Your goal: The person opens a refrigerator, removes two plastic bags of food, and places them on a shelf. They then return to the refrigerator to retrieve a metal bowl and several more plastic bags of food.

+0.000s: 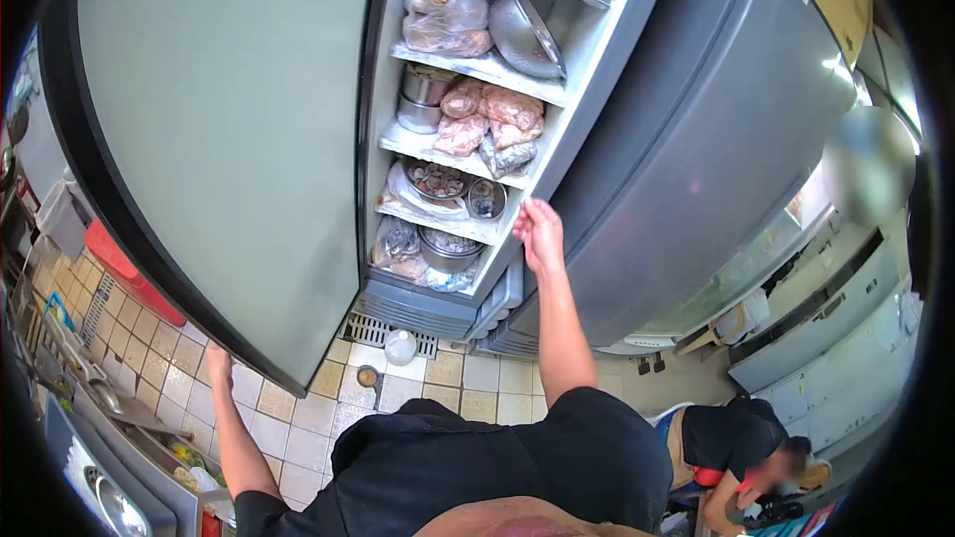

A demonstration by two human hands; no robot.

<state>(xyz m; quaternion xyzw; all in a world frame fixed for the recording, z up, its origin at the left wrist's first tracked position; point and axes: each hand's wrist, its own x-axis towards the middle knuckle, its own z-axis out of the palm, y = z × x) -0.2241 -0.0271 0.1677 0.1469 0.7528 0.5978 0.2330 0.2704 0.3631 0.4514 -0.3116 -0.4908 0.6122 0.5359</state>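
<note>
The upright freezer (587, 89) stands with its tall door (229, 139) swung wide to the left. My left hand (220, 366) is at the door's outer edge and seems to grip it; its fingertips are hidden behind the edge. In front of the freezer's right side wall, beside the lower shelves, is my right hand (540, 233), holding nothing visible, with loosely bent fingers apart. Nearest to it are a small metal bowl (486, 199) and a larger bowl of meat pieces (436, 179). Bagged meat (511, 109) and stacked metal containers (419, 117) fill the shelf above.
A second grey refrigerator (686, 149) adjoins on the right. Below the freezer are a floor drain grate (366, 330) and a round white object (400, 347). A red bin (129, 273) stands left, beyond the door. Another person (731, 443) bends over at lower right.
</note>
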